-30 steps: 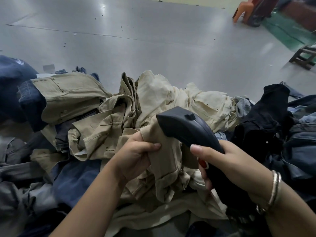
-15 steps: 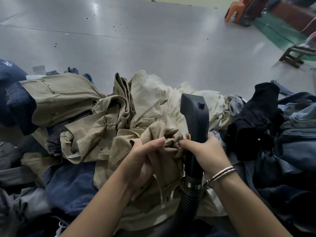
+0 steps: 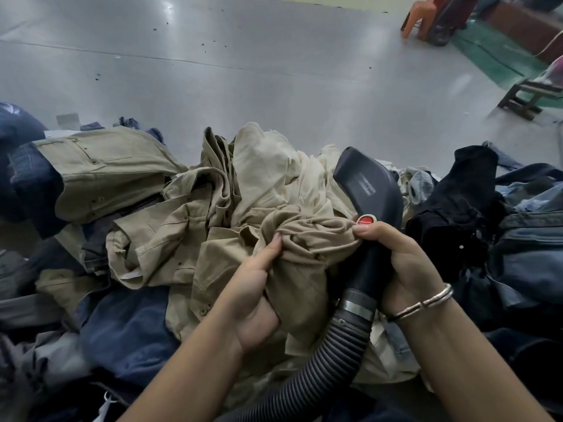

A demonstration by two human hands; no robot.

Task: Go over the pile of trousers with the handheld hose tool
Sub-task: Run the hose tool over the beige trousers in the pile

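A heap of khaki and cream trousers (image 3: 170, 214) lies in front of me on a grey table. My left hand (image 3: 259, 287) grips a bunched fold of khaki trousers (image 3: 307, 239) at the middle of the heap. My right hand (image 3: 405, 257) is wrapped round the neck of the black hose tool (image 3: 368, 190), thumb just below its red button (image 3: 365, 220). The tool's head points up and away, rising above the bunched fold. Its ribbed grey hose (image 3: 323, 370) runs down toward the bottom edge.
Dark blue trousers (image 3: 128, 333) lie at the lower left, black (image 3: 457, 208) and denim garments (image 3: 530, 239) at the right. The grey tabletop (image 3: 274, 80) stretches beyond the heap. An orange chair (image 3: 422, 16) and a wooden stool (image 3: 530, 95) stand at the far right.
The tool has turned in my right hand, so its underside and red button now face me. My left hand has gathered the khaki fold tighter against the tool's neck.
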